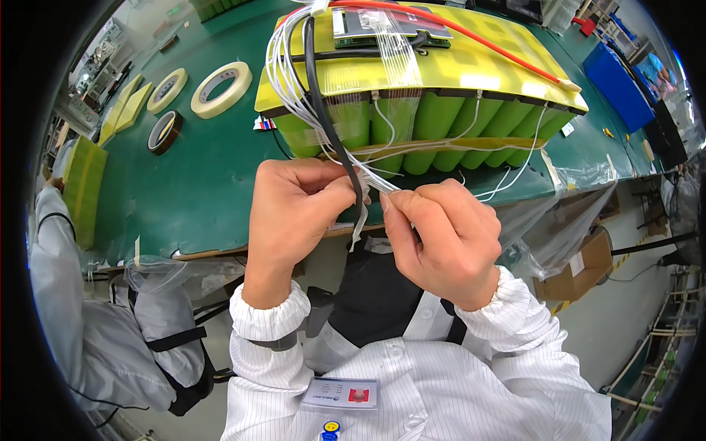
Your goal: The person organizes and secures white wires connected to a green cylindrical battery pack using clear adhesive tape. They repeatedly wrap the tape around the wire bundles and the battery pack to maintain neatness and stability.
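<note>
We see a green workbench [198, 169] with a wooden front edge. On it lies a battery pack [434, 110] of green cylindrical cells under a yellow sheet. To its left lie 3 tape rolls: 2 cream ones [220, 89] [168, 90] and 1 dark one [165, 131]. Yellow sheets [126, 109] rest at the bench's left edge.
</note>
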### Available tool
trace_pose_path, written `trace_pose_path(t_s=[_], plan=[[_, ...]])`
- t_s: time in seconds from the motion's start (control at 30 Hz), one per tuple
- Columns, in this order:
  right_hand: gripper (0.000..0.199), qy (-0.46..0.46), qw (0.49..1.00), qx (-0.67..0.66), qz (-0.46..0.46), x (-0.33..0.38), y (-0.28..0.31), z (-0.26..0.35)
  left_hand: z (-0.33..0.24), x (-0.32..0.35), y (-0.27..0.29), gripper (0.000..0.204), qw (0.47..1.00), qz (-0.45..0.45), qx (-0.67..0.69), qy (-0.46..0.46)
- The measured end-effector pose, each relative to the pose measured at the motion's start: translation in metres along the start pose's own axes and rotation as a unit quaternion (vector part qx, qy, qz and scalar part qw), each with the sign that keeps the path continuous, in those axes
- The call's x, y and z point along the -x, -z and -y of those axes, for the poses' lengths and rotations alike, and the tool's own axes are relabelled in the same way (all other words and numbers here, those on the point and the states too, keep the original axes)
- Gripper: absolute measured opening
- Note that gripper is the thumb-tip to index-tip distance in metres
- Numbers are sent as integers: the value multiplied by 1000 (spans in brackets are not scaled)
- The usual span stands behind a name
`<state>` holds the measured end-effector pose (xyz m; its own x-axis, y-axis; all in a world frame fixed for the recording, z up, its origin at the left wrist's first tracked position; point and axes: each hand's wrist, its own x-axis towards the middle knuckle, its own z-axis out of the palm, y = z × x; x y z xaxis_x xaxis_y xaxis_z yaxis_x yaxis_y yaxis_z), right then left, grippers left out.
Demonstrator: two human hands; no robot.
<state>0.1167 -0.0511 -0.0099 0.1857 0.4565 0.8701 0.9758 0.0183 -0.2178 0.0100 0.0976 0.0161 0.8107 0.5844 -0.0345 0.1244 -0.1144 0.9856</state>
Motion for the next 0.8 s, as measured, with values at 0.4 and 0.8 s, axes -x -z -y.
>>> trace_pose_path(t_s=[0.4, 0.8], plan=[[18, -3, 999, -19, 26, -4, 14, -5, 2, -1, -1, 15, 999, 6, 34, -18], [17, -389, 874, -288, 38, 0, -20, 17, 13, 2, 11, 27, 997, 65, 41, 21]])
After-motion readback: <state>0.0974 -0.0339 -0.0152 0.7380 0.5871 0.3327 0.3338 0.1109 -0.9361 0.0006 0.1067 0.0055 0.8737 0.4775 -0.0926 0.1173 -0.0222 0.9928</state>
